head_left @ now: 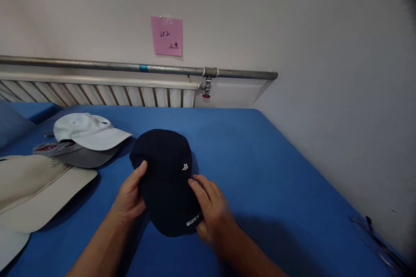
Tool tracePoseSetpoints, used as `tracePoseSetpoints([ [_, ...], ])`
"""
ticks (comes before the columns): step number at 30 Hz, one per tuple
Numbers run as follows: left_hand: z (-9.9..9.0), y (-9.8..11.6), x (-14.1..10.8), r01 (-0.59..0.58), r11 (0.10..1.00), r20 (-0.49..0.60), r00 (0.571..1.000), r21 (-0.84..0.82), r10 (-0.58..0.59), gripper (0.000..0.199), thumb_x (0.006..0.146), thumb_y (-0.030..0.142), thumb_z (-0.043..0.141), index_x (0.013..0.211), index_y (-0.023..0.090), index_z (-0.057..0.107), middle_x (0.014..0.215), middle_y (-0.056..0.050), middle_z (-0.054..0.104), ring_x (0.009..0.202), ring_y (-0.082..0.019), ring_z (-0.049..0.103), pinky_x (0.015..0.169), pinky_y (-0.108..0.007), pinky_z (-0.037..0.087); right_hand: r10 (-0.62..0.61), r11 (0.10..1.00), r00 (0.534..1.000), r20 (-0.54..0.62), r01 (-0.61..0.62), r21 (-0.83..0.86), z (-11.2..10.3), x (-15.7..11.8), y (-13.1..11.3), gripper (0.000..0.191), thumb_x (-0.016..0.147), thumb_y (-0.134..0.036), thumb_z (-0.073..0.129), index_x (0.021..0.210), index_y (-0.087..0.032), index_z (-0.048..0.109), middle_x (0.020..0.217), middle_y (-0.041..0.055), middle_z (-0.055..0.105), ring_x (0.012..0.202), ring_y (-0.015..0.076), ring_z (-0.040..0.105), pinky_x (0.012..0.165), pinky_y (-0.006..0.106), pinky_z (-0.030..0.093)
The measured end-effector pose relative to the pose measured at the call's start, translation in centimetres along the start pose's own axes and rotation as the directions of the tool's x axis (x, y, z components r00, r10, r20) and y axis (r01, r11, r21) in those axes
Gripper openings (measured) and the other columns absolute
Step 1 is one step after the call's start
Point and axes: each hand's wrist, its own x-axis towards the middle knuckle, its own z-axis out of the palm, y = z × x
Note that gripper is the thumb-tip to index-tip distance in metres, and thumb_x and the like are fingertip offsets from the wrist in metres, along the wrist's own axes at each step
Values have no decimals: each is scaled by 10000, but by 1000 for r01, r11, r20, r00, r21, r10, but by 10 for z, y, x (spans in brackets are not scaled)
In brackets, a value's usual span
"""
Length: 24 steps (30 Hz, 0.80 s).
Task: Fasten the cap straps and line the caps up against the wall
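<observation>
A dark navy cap (164, 181) with a small white emblem on its front and white lettering at the brim's edge is in the middle, brim toward me. My left hand (131, 194) grips its left side, thumb on top and the other fingers underneath. At the right edge, near the brim, my right hand (211, 210) holds the cap, its fingertips against the side and some fingers hidden below. Blue cloth (234, 151) lies beneath the cap and both hands.
On the left lie a white cap (84, 130), a grey cap (87, 156) under it, a beige cap (39, 194) and part of another pale brim (11, 244). A radiator (130, 95) and pipe (175, 70) run along the back wall. Dark thin items (380, 242) lie at lower right.
</observation>
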Motion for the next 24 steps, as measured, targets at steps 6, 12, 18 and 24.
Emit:
tracePoseSetpoints([
  [6, 22, 1, -8, -151, 934, 147, 983, 325, 108, 448, 816, 414, 691, 1236, 264, 658, 1307, -54, 631, 1237, -281, 548, 981, -327, 500, 459, 708, 874, 157, -467, 530, -11, 11, -6, 348, 890, -293, 482, 1195, -177, 600, 1070, 117, 690, 970, 240, 664, 858, 393, 544],
  [12, 29, 14, -8, -264, 843, 46, 960, 468, 275, 360, 794, 352, 698, 1125, 211, 706, 1099, -119, 711, 962, -270, 674, 769, -341, 574, 793, -60, 430, 431, -649, 759, -5, 19, 9, 372, 790, -522, 629, 756, -151, 624, 523, 9, 570, 407, 155, 532, 379, 273, 397],
  [18, 13, 19, 4, -139, 648, -364, 730, 749, 578, 313, 650, 373, 820, 876, 201, 690, 794, -15, 686, 761, -162, 642, 642, -234, 542, 774, -173, 441, 455, -545, 821, -4, 20, 13, 335, 735, -472, 699, 686, -159, 587, 528, -14, 544, 408, 123, 489, 376, 252, 353],
  [24, 0, 12, 13, 246, 611, -554, 738, 752, 385, 469, 618, 596, 756, 692, 166, 584, 663, -20, 618, 636, -173, 602, 529, -272, 509, 774, -61, 439, 456, -665, 744, -2, 14, 7, 393, 784, -526, 650, 655, -158, 607, 498, 15, 562, 446, 153, 534, 438, 275, 386],
])
